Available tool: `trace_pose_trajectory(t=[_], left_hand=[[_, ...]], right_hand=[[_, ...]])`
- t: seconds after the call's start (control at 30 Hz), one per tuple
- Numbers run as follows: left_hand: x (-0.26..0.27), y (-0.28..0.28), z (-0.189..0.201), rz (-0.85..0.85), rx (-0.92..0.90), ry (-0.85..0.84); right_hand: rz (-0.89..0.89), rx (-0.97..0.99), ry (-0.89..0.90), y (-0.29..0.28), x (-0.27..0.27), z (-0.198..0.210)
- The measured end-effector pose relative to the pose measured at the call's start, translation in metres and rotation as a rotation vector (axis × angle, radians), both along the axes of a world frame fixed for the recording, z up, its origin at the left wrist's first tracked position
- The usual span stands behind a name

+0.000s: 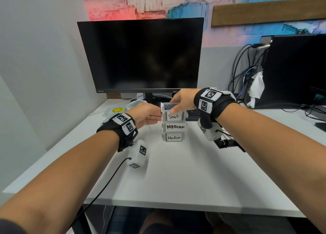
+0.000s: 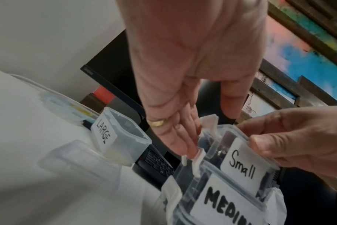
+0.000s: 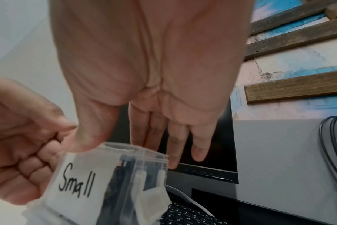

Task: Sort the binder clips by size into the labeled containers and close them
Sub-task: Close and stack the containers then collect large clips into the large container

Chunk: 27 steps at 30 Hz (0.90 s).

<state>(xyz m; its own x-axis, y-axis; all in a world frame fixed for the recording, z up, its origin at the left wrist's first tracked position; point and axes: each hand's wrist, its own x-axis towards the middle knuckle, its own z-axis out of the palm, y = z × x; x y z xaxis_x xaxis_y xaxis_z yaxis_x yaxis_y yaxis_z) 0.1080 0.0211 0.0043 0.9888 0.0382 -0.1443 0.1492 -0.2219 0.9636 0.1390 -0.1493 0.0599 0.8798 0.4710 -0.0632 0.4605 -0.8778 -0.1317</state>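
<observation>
Three clear containers stand stacked on the table: Small (image 1: 173,116) on top, MEDIUM (image 1: 175,127) under it, Medium (image 1: 174,137) at the bottom. Black binder clips (image 3: 123,175) show through the Small container (image 3: 77,182). My left hand (image 1: 159,113) is at its left side, fingers curled onto the white side latch (image 2: 197,156), thumb above the lid. My right hand (image 1: 176,103) holds the container's top from above, thumb on the front rim and fingers down behind it. The lid lies on the Small container (image 2: 240,161).
An open container labeled LARGE (image 2: 113,137) sits left of the stack with a loose lid (image 2: 77,158) beside it. Behind are a monitor (image 1: 141,55) and keyboard (image 1: 193,113). A computer tower (image 1: 291,69) with cables stands at the right, a black object (image 1: 227,142) under my right wrist.
</observation>
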Motion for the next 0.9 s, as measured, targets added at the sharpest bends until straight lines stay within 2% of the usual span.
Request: trace_pose_trajectory(t=[0.17,0.43,0.53,0.73,0.9], left_hand=[[0.006,-0.008,0.006,0.017,0.111,0.008],[0.005,-0.009,0.014,-0.002,0.190,0.043],[0.007,-0.011,0.014,0.008,0.255,0.010],[0.007,-0.019,0.014,-0.118,0.476,-0.079],[0.010,-0.021,0.014,-0.108,0.508,-0.071]], right_hand=[[-0.011,0.019,0.003,0.000,0.003,-0.003],[-0.010,0.022,0.042,-0.002,0.005,-0.004],[-0.012,0.036,0.047,-0.005,0.007,-0.004],[-0.071,0.172,0.141,-0.016,0.010,-0.012],[-0.206,0.314,0.263,-0.021,0.020,-0.021]])
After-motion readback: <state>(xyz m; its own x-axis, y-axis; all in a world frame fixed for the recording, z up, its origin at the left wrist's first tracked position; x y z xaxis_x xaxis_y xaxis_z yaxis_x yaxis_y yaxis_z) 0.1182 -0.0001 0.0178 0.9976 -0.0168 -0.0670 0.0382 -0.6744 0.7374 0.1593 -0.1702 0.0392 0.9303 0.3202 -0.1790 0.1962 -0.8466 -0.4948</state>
